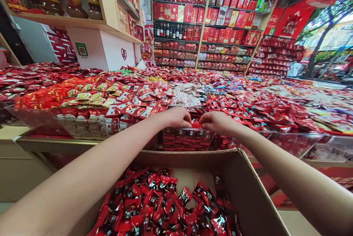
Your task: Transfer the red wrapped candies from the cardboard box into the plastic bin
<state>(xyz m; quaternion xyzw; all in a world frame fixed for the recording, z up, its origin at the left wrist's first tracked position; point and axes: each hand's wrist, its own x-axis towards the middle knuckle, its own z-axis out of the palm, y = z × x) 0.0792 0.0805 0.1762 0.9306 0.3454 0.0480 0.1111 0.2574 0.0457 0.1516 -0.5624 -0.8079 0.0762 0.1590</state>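
Note:
Both arms reach over an open cardboard box (256,188) to a clear plastic bin (187,140) on the display. My left hand (179,117) is at the bin's left side, its fingers curled down over small red packets at the front edge. Facing it from the right, my right hand (213,121) has its fingertips pinched together at the same red packets (196,124). What either hand grips is too small to make out. Inside the box lie many red and black wrapped pieces (165,206), with part of its bottom showing.
Neighbouring clear bins (91,127) heaped with packets spread left and right. White packets (187,94) lie just behind my hands. Shelves (205,26) of bottles and red boxes line the back wall. A wooden cabinet (68,22) juts in at the upper left.

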